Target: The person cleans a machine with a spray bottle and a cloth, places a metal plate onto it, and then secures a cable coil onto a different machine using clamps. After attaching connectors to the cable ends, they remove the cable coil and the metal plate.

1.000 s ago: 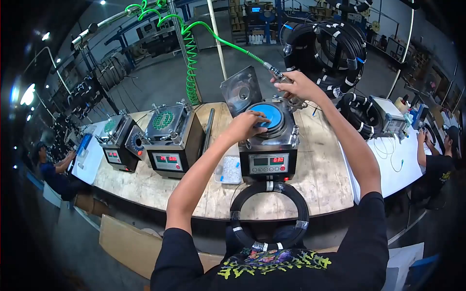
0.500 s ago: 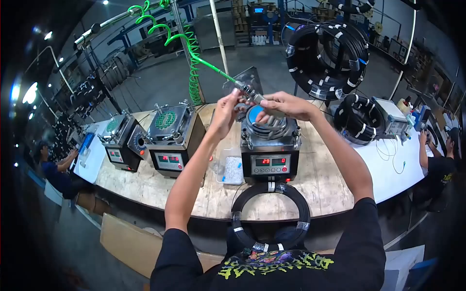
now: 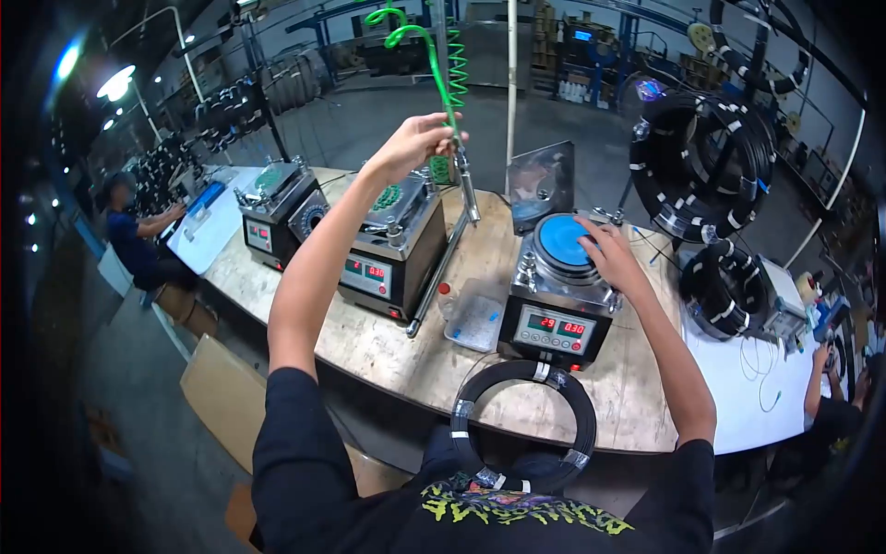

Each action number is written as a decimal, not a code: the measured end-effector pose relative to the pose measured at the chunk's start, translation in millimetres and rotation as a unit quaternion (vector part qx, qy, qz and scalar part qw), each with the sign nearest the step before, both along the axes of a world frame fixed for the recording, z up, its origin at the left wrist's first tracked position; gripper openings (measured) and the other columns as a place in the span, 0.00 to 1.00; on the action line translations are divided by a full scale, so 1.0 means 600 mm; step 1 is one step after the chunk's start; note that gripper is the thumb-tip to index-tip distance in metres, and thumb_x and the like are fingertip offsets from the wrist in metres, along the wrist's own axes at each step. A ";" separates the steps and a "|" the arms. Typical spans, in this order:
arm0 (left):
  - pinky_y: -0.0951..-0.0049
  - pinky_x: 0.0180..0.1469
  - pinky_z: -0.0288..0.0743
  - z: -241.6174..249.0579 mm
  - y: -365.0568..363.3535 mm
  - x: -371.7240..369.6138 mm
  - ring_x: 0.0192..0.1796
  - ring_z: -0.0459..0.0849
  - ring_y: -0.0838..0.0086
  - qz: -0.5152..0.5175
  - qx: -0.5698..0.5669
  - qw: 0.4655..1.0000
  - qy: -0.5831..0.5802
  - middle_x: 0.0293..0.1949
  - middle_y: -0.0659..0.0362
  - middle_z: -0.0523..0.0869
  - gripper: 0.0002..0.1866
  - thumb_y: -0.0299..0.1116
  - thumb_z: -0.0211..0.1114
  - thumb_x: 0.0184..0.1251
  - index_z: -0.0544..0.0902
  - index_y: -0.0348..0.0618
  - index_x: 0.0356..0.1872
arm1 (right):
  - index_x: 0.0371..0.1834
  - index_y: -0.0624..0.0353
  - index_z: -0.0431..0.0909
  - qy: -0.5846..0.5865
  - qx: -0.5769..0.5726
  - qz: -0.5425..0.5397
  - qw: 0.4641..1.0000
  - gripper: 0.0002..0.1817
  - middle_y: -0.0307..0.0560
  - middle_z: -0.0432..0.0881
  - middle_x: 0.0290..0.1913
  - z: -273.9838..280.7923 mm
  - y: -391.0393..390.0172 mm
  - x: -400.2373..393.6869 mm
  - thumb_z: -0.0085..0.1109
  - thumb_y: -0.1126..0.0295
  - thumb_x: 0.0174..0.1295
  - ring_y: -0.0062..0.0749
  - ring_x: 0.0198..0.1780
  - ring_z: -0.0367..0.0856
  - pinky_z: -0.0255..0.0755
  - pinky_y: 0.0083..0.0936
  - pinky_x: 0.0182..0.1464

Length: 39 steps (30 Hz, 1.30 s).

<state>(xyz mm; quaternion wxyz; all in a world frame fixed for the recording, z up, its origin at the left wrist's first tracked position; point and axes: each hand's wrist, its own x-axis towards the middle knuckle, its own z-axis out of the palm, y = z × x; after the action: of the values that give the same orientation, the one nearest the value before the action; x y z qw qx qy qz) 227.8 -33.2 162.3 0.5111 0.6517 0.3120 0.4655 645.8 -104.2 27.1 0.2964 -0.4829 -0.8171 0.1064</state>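
My left hand (image 3: pixel 422 145) is raised at the green coiled air hose (image 3: pixel 434 65), its fingers closed around the hose's lower end. From there a metal air gun (image 3: pixel 467 185) hangs down. My right hand (image 3: pixel 609 249) has its fingers spread on the right edge of the round blue disc (image 3: pixel 560 241). That disc sits on top of the right-hand polishing machine (image 3: pixel 556 323), whose red display is lit. A coil of black cable (image 3: pixel 583 415) with white and clear wraps lies against the table's front edge, below this machine.
More machines (image 3: pixel 392 268) stand to the left. A clear tray (image 3: pixel 475 316) with blue bits sits between machines, beside a red-capped bottle (image 3: pixel 445 300). Black cable coils (image 3: pixel 724 291) are at the right. One person (image 3: pixel 138 226) sits far left; another person's arm (image 3: pixel 815 383) shows far right.
My hands have moved apart: the left went up and left with the hose and air gun, the right came down to the blue disc. The view turned left. The right machine's display now reads 0.30.
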 end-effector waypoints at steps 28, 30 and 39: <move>0.69 0.51 0.80 -0.132 0.178 -0.161 0.54 0.84 0.65 0.335 -0.091 0.936 -0.063 0.60 0.54 0.79 0.34 0.37 0.60 0.75 0.64 0.38 0.78 | 0.67 0.60 0.78 0.045 0.083 -0.011 0.995 0.19 0.48 0.89 0.53 -0.011 -0.001 -0.010 0.48 0.66 0.80 0.42 0.54 0.88 0.65 0.40 0.65; 0.67 0.52 0.81 -0.136 0.156 -0.148 0.54 0.85 0.65 0.328 -0.052 0.943 -0.031 0.61 0.52 0.79 0.37 0.36 0.61 0.75 0.58 0.38 0.81 | 0.66 0.61 0.79 0.072 0.049 -0.012 0.996 0.18 0.50 0.89 0.54 -0.022 0.008 -0.004 0.48 0.66 0.80 0.42 0.54 0.89 0.65 0.40 0.65; 0.58 0.62 0.80 -0.309 -0.021 -0.036 0.57 0.86 0.52 0.055 0.173 0.863 0.471 0.52 0.43 0.88 0.29 0.35 0.72 0.62 0.82 0.41 0.66 | 0.67 0.68 0.76 0.119 0.039 0.030 0.992 0.18 0.61 0.85 0.61 -0.028 0.016 -0.001 0.51 0.76 0.78 0.46 0.53 0.92 0.83 0.34 0.54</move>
<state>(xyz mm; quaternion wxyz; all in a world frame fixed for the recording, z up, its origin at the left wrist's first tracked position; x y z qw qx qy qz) 206.5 -45.6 -22.8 0.1555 0.8531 0.4654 0.1773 644.9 -94.5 10.2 0.4067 -0.4305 -0.7936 0.1394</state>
